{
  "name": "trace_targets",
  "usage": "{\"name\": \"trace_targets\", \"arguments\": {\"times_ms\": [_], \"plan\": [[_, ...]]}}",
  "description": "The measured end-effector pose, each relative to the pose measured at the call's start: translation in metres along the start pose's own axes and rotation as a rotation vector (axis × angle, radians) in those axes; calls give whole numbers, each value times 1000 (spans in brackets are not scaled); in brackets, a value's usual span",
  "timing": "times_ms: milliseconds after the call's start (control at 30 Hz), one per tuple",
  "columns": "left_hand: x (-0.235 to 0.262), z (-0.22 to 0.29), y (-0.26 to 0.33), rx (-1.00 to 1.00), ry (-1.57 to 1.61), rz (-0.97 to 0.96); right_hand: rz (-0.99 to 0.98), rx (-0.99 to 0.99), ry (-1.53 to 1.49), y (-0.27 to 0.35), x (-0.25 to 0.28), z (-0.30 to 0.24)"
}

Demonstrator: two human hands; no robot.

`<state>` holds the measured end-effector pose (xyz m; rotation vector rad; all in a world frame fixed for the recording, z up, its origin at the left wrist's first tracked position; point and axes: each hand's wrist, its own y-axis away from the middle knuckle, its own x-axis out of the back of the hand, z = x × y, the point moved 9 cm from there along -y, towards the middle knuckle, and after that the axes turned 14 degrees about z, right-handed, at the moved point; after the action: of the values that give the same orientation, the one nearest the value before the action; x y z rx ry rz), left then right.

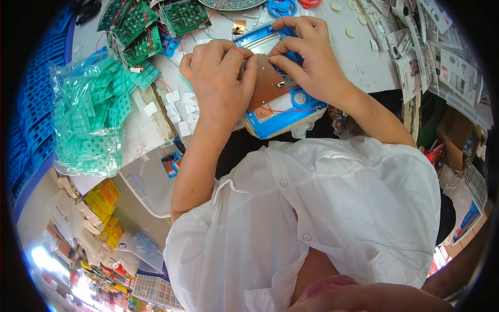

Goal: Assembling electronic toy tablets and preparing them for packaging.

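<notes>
A brown circuit board (268, 89) is tilted over an open blue plastic casing (275, 122). My left hand (221, 73) is closed at the board's upper left edge, its thumb along the side and a thin red wire by its fingertips. From the right, my right hand (306, 60) pinches at the board's top edge between thumb and index finger. What lies between the fingertips is too small to make out. A small switch sits near the board's right edge. One red wire (291, 111) runs across the casing's near end.
Green circuit boards (136, 26) with wires are heaped at the far left. Nearer lies a clear bag of teal rubber keypads (93, 114). White square pieces (182, 109) are scattered beside my left wrist. White printed panels (410, 57) are stacked at the right. A metal tray (234, 4) stands behind.
</notes>
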<state>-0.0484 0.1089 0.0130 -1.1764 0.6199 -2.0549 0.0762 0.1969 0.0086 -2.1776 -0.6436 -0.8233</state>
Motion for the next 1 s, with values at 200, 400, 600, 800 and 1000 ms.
{"name": "trace_targets", "arguments": {"times_ms": [200,400,600,800,1000], "plan": [[0,0,0,-11,-2,0,-46,-23,4,-6,2,2],[-2,0,2,-20,9,-5,70,-203,-72,-11,1,13],[1,2,-2,-14,-32,14,-37,-292,-101,-9,-9,16],[4,-21,-1,122,-35,108,10,17,-90,-41,14,-22],[-1,-38,-10,295,63,71,-136,100,-267,-63,-35,-9]]}}
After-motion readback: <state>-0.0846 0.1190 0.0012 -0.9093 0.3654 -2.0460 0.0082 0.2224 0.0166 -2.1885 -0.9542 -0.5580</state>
